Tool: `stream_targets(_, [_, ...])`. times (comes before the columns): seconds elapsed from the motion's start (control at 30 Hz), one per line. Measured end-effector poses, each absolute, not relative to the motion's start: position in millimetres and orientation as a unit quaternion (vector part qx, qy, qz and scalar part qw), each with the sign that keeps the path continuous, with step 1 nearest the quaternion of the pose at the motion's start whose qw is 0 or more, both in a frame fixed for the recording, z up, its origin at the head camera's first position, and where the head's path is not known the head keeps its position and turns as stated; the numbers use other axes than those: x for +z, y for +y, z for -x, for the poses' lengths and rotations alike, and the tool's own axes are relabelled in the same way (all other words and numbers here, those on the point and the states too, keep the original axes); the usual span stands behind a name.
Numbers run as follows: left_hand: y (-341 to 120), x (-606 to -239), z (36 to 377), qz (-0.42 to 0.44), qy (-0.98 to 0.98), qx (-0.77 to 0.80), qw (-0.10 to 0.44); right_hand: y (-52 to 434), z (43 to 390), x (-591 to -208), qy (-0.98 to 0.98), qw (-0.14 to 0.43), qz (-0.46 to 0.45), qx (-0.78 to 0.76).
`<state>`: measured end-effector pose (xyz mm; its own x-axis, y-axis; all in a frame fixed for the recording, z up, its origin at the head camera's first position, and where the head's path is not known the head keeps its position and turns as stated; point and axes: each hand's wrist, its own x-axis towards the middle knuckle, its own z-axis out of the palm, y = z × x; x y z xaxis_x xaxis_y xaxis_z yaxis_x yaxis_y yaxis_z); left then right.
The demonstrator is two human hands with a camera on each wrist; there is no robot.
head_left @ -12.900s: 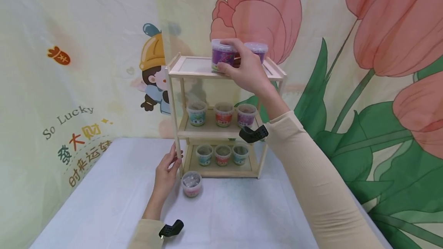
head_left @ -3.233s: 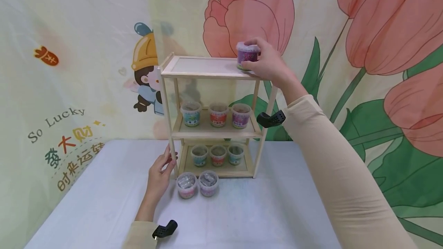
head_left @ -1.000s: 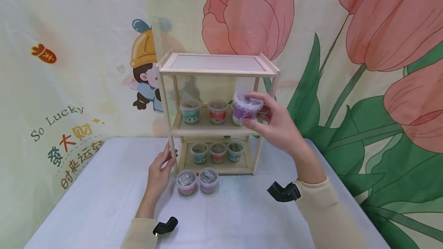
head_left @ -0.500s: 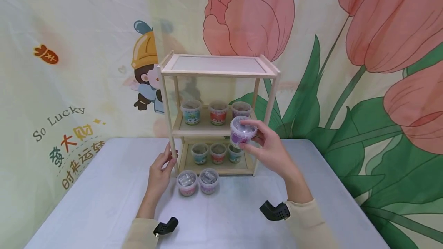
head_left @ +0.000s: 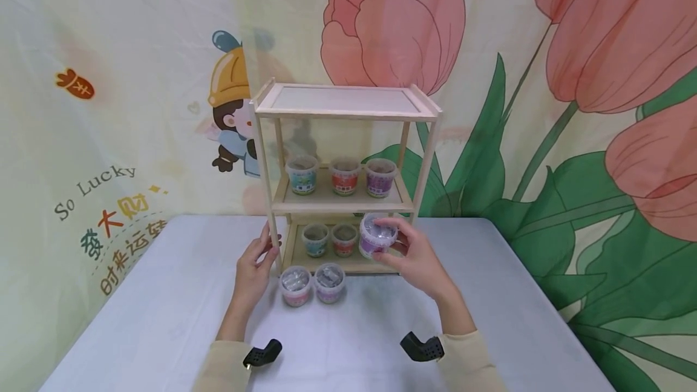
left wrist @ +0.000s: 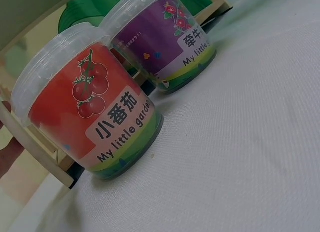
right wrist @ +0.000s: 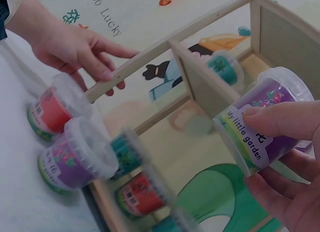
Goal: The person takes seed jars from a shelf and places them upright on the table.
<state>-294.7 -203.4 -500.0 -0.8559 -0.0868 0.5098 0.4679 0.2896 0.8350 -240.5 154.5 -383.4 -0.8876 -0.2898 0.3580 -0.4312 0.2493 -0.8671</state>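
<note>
Three tiers make up the wooden shelf rack (head_left: 345, 112), the largest item, standing at the back of the tabletop (head_left: 163, 319), which is covered in a pale cloth. Behind it hangs a printed backdrop (head_left: 572, 77) with pink tulips and a cartoon figure.

Top tier: bare board. Middle tier: three small lidded tubs in a row, with a blue (head_left: 302, 175), a red (head_left: 345, 176) and a purple (head_left: 380, 177) label. Bottom tier: a blue-labelled tub (head_left: 316, 239) and a red-labelled tub (head_left: 344, 239) side by side.

Right hand (head_left: 416, 259): fingers and thumb curled round a purple tub (head_left: 376, 236), gripping it by its side wall. The tub is held at the level of the bottom tier, at its front right, just beside the red-labelled tub there; whether it touches the board cannot be told. The right wrist view shows the tub tilted in the fingers (right wrist: 280, 117), its label reading "little garden".

Left hand (head_left: 256, 265): fingers relaxed and nearly straight, resting against the rack's front left post, holding nothing.

On the tabletop in front of the rack: two tubs touching each other, a tomato tub (head_left: 296, 285) on the left and a second purple tub (head_left: 330, 282) on the right. Both stand upright.
</note>
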Motion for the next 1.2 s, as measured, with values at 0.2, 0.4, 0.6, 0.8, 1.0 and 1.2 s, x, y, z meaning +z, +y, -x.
stream_targets(0.2, [-203,-500,296,0.121,-0.769,-0.582,0.235,155,242,-404,-0.791,0.047,-0.211,0.572])
stream_targets(0.4, [-201,-502,296,0.124,-0.769,-0.582,0.234,154,243,-424,-0.791,0.037,-0.193,0.579])
stream_targets(0.6, [-202,-500,295,0.120,-0.773,-0.576,0.237,150,248,-444,-0.793,0.035,-0.194,0.576])
stream_targets(0.8, [-202,-499,296,0.110,-0.782,-0.567,0.236,145,252,-462,-0.791,0.024,-0.177,0.585])
stream_targets(1.0, [-197,-493,292,0.110,-0.776,-0.573,0.239,141,253,-473,-0.792,0.007,-0.157,0.590])
stream_targets(1.2, [-199,-494,293,0.099,-0.785,-0.564,0.236,138,255,-484,-0.786,-0.006,-0.143,0.601])
